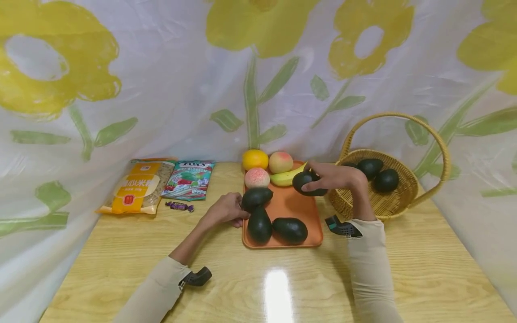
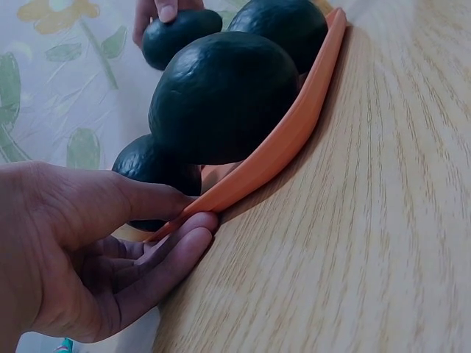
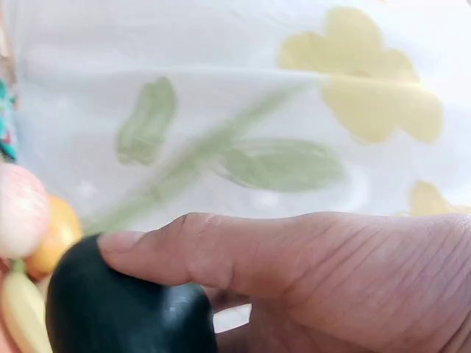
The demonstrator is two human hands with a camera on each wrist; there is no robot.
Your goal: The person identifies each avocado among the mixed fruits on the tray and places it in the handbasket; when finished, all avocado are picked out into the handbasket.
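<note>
Pinching the tray (image 1: pixel 284 204) at its left rim with the left hand (image 1: pixel 226 211); gripping one avocado (image 1: pixel 300 180) in the right hand (image 1: pixel 336 176), seemingly above the tray's right side, near the banana (image 1: pixel 282 179). Better to move gently, without bumping other avocados (image 1: pixel 290 230).

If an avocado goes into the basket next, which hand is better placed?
Probably the right hand: it holds an avocado near the basket. The left hand is farther off, pinching the left rim of the orange tray.
</note>
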